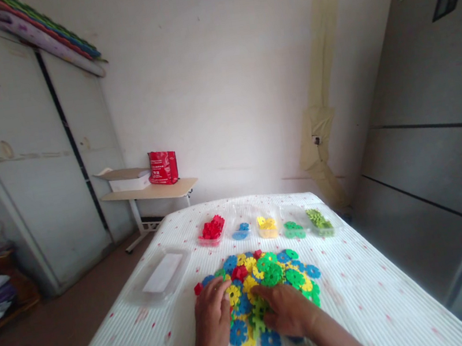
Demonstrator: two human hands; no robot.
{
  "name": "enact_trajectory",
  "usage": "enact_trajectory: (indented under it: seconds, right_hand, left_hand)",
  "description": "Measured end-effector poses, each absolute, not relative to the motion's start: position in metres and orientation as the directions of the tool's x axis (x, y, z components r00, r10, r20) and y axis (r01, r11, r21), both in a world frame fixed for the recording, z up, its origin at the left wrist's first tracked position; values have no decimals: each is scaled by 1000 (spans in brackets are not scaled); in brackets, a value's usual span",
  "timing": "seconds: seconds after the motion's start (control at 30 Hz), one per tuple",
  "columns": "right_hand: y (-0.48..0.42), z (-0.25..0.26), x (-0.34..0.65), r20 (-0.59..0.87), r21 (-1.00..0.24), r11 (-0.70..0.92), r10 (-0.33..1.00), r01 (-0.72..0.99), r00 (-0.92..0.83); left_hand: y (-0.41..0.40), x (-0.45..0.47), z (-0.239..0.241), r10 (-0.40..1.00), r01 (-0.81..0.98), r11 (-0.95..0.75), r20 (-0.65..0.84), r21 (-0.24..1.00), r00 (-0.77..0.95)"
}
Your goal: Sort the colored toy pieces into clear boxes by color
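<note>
A pile of notched plastic snowflake discs [272, 273] in blue, yellow and green, mixed with red and light-green pieces, lies on the table before me. At its left edge rests my left hand [212, 314], open, with the fingers bent over the discs and the thumb apart. My right hand [288, 308] reaches into the middle from the right. Its index finger is stretched out and touches a yellow disc [250, 284]; the thumb is by a light-green toothed piece [258, 313]. I see nothing held in either hand. The palms face down and are hidden.
Behind the pile stand clear tubs in a row: red pieces [212, 228], blue discs [241, 231], yellow pieces [267, 223], green discs [294, 229] and light-green pieces [319, 219]. A clear plastic lid [160, 278] with a white label lies left on the ribbed tablecloth [391, 299].
</note>
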State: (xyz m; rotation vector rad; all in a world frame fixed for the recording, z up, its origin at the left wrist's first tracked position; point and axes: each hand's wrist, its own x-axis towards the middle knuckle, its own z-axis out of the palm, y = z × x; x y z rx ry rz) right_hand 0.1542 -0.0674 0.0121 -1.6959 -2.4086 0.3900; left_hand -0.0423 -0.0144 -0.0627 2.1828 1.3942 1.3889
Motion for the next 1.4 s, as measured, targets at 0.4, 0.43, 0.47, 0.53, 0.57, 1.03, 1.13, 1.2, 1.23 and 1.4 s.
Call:
enact_trajectory:
  seconds: [0.4, 0.43, 0.47, 0.53, 0.57, 1.03, 1.13, 1.2, 1.23, 1.4]
  right_hand:
    - [-75, 21, 187, 28, -700, 299, 919, 649, -394]
    - [-77, 22, 193, 21, -753, 267, 923, 601, -384]
    - [-79, 22, 199, 10, -803, 225, 931, 552, -364]
    - [-82, 24, 213, -3, -882, 135, 956, 451, -293]
    - [-82, 25, 220, -6, -907, 94, 972, 411, -235]
    - [-61, 52, 337, 83, -915, -93, 909, 392, 409]
    - [-40, 62, 355, 280, -646, -250, 802, 721, 528]
    - [-25, 66, 362, 391, -406, -375, 753, 833, 529]
    - [-17, 67, 363, 422, -312, -421, 742, 852, 521]
    - [14, 64, 367, 417, -154, -504, 746, 850, 518]
  left_hand:
    - [-16, -50, -60, 930, 263, -296, 339, 918, -138]
    - [-16, -49, -60, 929, 267, -299, 343, 916, -137]
    - [-16, -49, -60, 928, 267, -304, 347, 915, -133]
    - [-16, -49, -60, 926, 265, -313, 355, 912, -130]
    - [-16, -49, -60, 925, 263, -314, 356, 912, -133]
    - [-17, -52, -59, 946, 272, -242, 288, 932, -147]
    - [-15, -53, -64, 949, 286, -238, 285, 928, -136]
    - [-13, -54, -66, 954, 307, -224, 273, 925, -127]
    - [-13, -55, -67, 956, 316, -215, 265, 924, -125]
    - [-14, -55, -64, 962, 321, -188, 240, 928, -130]
